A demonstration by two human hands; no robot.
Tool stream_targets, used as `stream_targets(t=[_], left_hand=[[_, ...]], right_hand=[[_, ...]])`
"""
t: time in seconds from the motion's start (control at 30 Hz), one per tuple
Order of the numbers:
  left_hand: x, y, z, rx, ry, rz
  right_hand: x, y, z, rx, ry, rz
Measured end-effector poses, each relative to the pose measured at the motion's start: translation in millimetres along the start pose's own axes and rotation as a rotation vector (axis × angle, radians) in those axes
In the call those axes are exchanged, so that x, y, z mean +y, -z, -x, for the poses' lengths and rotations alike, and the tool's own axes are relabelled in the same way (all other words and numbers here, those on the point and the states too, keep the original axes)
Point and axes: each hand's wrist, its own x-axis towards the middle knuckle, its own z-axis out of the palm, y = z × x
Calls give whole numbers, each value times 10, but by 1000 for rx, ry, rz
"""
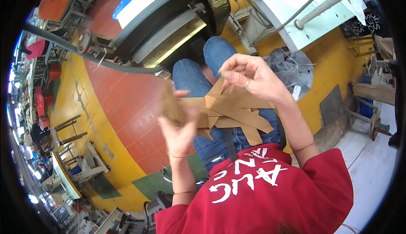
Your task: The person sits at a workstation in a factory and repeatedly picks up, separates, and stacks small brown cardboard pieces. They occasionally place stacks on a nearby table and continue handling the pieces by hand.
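A loose pile of flat tan strips (241,113), of leather or card, I cannot tell which, lies crossed over my lap on my blue jeans (188,75). My left hand (179,134) is closed around a bundle of similar tan strips (171,107); both are smeared by motion. Above the pile, my right hand (258,79) has thumb and fingers pinched together on the upper end of one tan strip (218,87). That strip slants down toward the pile, where its lower end is hard to tell from the others.
Just beyond my knees stands a dark machine (156,31) with a handwheel (87,41) and a grey hose (110,63). To the right are a pale worktable (292,12) and a clear plastic bag (296,71). Stools (69,130) and benches stand at left.
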Motion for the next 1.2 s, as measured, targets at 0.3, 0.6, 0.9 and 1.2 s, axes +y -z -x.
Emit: stream_targets(t=[0.3,0.6,0.9,1.2], left_hand=[[-90,991,193,172,239,557],[-378,432,336,2,511,778],[-633,352,369,-75,408,1007],[-627,216,452,22,347,795]], right_hand=[[662,-238,448,-79,-158,1323],[706,-168,506,-41,-208,1220],[273,-207,375,-39,-260,-28],[514,-1347,353,-78,244,933]])
